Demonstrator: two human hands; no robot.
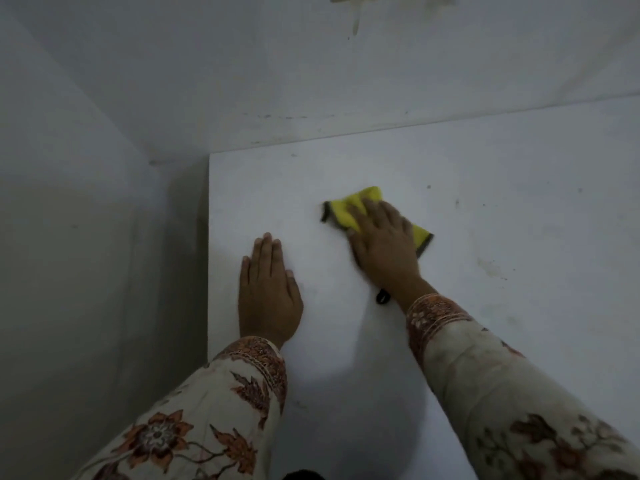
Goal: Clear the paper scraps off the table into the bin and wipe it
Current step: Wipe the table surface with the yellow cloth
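**Now wiping: scraps gone from view, cloth on the tabletop**

Evidently the job has reached its wiping step. The right hand (pixel 382 245) lies flat on a yellow cloth (pixel 349 207) with a dark edge, fingers straight and slightly spread, pressing it onto the white table (pixel 519 237) near the middle of the surface. The left hand (pixel 268 289) rests palm-down just to the left, fingers straight and close together, holding nothing and apparently bracing. Both arms wear floral sleeves (pixel 485 375). No paper scraps and no bin show in this view, so the clearing step looks done, though that is a judgement only.

Risks from here are modest. Faint specks and smudges (pixel 490 268) sit on the right part of the table, well apart from the cloth; strokes kept to the middle would miss them. Because the cloth is pressed rather than gripped, it could bunch or slip out from under the palm on a fast stroke. A small dark loop (pixel 382 296) near the right wrist might drag across the surface.
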